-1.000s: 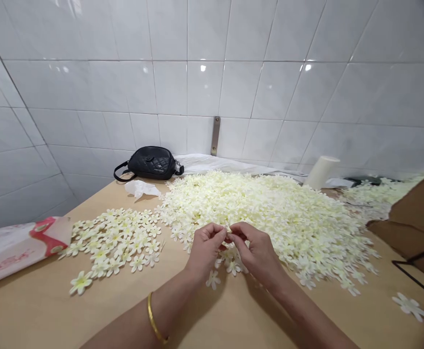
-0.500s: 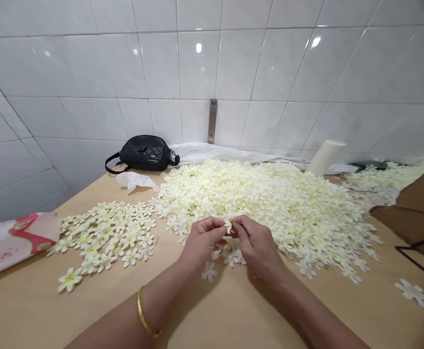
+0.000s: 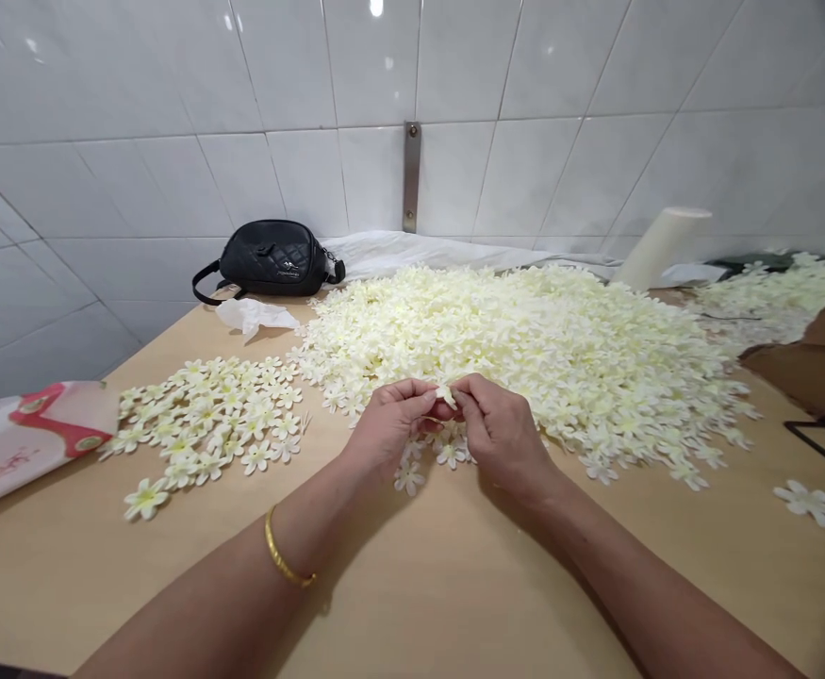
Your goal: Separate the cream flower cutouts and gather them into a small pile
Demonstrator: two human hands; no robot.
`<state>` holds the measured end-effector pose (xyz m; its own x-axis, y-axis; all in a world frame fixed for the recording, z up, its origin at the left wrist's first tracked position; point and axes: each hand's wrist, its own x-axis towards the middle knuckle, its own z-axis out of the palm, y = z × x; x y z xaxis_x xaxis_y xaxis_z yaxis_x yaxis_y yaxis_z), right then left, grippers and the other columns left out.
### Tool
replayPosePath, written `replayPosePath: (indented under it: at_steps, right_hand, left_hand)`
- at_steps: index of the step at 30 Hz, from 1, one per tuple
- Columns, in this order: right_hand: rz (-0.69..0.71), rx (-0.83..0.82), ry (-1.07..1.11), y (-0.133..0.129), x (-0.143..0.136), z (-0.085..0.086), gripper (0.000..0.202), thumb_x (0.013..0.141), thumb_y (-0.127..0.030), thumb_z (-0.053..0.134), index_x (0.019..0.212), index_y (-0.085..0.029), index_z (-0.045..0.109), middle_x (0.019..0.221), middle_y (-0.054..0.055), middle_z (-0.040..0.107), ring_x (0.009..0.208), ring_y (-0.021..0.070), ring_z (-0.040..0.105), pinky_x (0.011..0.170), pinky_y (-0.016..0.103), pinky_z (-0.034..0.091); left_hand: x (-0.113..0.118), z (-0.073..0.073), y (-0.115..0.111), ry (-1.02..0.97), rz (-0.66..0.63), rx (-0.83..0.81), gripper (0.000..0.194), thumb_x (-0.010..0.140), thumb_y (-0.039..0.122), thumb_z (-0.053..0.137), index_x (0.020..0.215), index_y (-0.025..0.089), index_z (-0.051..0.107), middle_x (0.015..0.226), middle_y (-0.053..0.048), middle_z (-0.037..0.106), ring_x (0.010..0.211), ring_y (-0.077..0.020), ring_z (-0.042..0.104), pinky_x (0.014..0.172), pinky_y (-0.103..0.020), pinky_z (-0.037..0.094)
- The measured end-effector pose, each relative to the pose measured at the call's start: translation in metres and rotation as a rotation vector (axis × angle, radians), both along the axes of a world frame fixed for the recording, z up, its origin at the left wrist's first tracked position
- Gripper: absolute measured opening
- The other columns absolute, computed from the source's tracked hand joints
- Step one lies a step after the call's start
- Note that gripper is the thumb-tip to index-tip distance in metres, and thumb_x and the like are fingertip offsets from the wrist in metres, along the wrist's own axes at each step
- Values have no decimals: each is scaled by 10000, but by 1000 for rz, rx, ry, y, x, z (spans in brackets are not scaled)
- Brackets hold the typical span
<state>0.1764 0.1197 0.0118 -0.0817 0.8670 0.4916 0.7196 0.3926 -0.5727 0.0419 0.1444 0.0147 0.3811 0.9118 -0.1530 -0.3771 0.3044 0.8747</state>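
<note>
Left hand (image 3: 392, 429) and right hand (image 3: 503, 434) have risen in the frame since the earlier picture, along with the desk (image 3: 426, 585). Mid-frame, both sets of fingers (image 3: 419, 406) pinch narrowly on one small pale flower (image 3: 445, 394), mostly hidden between them. At left, a printed packet (image 3: 37, 441) is cut off by the frame's edge. Beyond the hands spreads a heap of white flowers (image 3: 511, 325); upper right, its crest hides the base of a white roll (image 3: 659, 247).
</note>
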Motion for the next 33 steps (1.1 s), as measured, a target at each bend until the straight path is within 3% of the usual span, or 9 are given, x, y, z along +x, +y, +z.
replayPosePath:
  at_steps: [8,14,25,33]
  right_hand:
    - [7,-110,227,1,-1,1,170,833,-213,366,716,-178,484,603,-12,515,562,112,485,543,214,374]
    - [3,34,146,-4,-3,1,103,811,-202,440,849,-173,530,740,18,565,669,130,517,623,231,387]
    - [43,-13,117,-4,-1,-2,198,839,-195,370,761,-169,550,660,16,572,596,124,519,568,226,379]
    - [-15,-86,212,-1,-2,1,168,818,-240,389,692,-178,482,569,-12,511,528,114,485,527,230,379]
  left_hand:
    - [1,3,0,24,34,13,107,627,175,641,677,125,561,589,-18,589,600,-114,566,581,-222,420]
    - [1,12,-6,225,164,172,91,656,210,599,631,126,571,578,-3,572,577,-92,525,577,-205,406]
    - [-1,9,-7,132,-4,155,182,642,293,645,699,131,584,681,-36,626,593,-109,561,602,-235,413]
    - [-1,7,-5,103,5,89,107,649,212,625,665,132,555,598,-24,594,601,-118,562,612,-239,420]
